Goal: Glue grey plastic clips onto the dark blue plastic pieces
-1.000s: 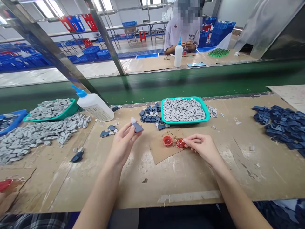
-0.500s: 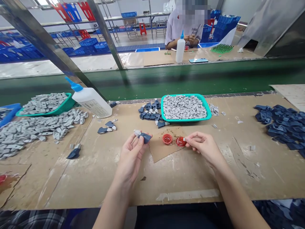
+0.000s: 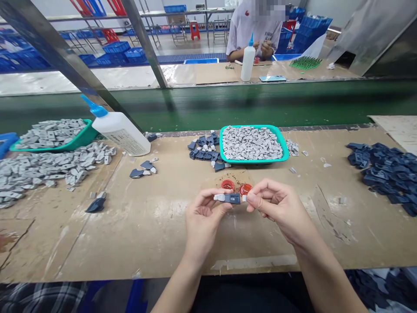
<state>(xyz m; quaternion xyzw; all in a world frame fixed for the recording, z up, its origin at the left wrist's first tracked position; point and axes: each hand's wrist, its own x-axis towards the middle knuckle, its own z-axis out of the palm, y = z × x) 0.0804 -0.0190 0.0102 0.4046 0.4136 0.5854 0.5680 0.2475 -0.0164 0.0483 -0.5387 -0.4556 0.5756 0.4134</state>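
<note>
A teal tray [image 3: 254, 161] at the far middle of the table is full of small grey pieces, with loose dark blue parts [image 3: 203, 150] just left of it. A second teal tray [image 3: 85, 135] at far left is also heaped with grey pieces, and more spill in a pile [image 3: 42, 169] near it. Two red caps [image 3: 227, 184] stand just beyond the hands; their contents cannot be told. The white bottle [image 3: 119, 130] lies tilted, and its label print is too small to read. The left hand [image 3: 203, 217] pinches a dark blue piece [image 3: 232, 199] between thumb and fingers. The right hand [image 3: 280, 208] pinches a small pale piece [image 3: 244, 198] at that piece's right end.
</note>
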